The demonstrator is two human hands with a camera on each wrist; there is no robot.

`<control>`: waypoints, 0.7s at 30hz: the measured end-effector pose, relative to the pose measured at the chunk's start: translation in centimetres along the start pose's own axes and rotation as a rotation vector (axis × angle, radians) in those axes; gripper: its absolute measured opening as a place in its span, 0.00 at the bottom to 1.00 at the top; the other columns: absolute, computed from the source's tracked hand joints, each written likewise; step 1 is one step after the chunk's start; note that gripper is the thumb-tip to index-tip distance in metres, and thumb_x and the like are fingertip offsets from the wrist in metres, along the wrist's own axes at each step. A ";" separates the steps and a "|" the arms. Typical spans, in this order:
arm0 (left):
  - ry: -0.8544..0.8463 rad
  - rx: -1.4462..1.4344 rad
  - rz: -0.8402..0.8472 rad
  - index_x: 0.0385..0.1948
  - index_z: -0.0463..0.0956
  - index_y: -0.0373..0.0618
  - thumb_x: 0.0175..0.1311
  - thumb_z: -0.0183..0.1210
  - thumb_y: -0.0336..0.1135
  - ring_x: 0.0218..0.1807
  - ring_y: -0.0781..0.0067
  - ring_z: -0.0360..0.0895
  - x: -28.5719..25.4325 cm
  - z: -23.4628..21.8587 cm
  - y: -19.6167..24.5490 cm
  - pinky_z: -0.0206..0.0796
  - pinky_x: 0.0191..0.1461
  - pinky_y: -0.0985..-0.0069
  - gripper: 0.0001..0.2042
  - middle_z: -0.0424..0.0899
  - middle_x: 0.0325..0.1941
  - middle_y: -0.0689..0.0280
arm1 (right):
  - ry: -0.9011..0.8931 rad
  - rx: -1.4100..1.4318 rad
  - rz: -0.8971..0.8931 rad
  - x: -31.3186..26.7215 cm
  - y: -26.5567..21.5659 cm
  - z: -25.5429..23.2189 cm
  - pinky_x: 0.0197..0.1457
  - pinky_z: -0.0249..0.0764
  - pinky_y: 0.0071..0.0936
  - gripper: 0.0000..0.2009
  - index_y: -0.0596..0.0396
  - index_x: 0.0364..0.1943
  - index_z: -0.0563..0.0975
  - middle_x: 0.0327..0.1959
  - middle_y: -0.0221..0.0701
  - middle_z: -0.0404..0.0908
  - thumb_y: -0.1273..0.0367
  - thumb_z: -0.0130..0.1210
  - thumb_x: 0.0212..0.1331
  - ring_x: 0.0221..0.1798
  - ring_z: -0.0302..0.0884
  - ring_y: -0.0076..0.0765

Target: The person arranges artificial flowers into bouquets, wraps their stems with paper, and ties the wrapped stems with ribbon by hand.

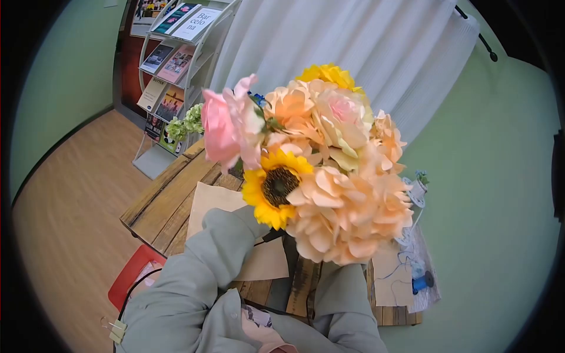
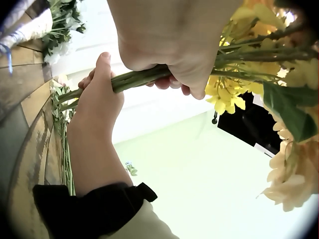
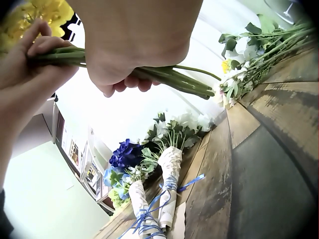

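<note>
A bouquet of artificial-looking flowers is held up in front of me. It has a sunflower [image 1: 279,187], a pink rose [image 1: 219,130] and peach blossoms [image 1: 347,215]. In the left wrist view my left hand [image 2: 167,35] grips the green stems [image 2: 142,78] just under the flower heads. My right hand [image 2: 98,107] is wrapped around the same bundle lower down, thumb pointing up. The right wrist view shows the right hand [image 3: 142,37] closest, with stem ends [image 3: 192,88] sticking out beyond it. From the head camera, the blossoms hide both hands.
On the wooden table [image 1: 162,206] lie brown paper [image 1: 268,265] and a blue ribbon spool [image 1: 422,282]. Two paper-wrapped bouquets [image 3: 170,172] tied with blue ribbon and loose white flowers [image 3: 244,52] lie there too. A magazine rack [image 1: 191,59] and a red seat [image 1: 132,270] stand nearby.
</note>
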State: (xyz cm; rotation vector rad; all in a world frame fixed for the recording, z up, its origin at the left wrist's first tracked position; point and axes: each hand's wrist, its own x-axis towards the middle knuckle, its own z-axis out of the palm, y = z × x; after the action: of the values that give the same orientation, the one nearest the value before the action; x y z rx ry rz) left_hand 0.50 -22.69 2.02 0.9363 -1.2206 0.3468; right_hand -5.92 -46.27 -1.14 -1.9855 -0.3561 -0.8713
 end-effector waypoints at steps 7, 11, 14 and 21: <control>-0.116 0.098 0.081 0.39 0.74 0.41 0.59 0.59 0.35 0.32 0.76 0.75 1.6 1.3 0.3 0.66 0.38 0.79 0.11 0.77 0.29 0.67 | 0.002 0.091 0.038 -1.1 1.1 1.3 0.30 0.69 0.28 0.07 0.57 0.37 0.77 0.28 0.28 0.77 0.70 0.54 0.57 0.30 0.73 0.25; -0.188 0.152 0.133 0.40 0.74 0.41 0.59 0.59 0.35 0.32 0.76 0.75 1.7 -0.3 0.5 0.66 0.38 0.79 0.11 0.77 0.28 0.68 | 0.009 0.143 0.054 -1.1 1.8 2.1 0.30 0.69 0.28 0.06 0.57 0.36 0.77 0.27 0.28 0.77 0.70 0.54 0.57 0.29 0.73 0.25; -0.223 0.204 0.160 0.40 0.74 0.41 0.60 0.59 0.36 0.32 0.76 0.75 -0.3 -0.1 1.6 0.66 0.39 0.79 0.11 0.77 0.28 0.68 | -0.009 0.191 0.074 -1.3 2.2 3.4 0.30 0.69 0.28 0.06 0.57 0.36 0.77 0.27 0.28 0.77 0.70 0.54 0.57 0.29 0.73 0.25; -0.308 0.315 0.231 0.41 0.73 0.41 0.60 0.58 0.36 0.32 0.76 0.75 2.1 1.6 1.5 0.66 0.39 0.79 0.12 0.76 0.27 0.68 | -0.048 0.288 0.114 -0.9 2.3 5.7 0.29 0.68 0.28 0.06 0.56 0.35 0.77 0.26 0.27 0.77 0.70 0.54 0.57 0.28 0.72 0.24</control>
State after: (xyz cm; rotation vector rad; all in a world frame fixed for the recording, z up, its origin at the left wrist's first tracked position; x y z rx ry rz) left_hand -0.84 -23.56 4.64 1.1512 -1.5930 0.6079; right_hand -2.77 -42.70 -5.16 -1.7433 -0.3698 -0.6613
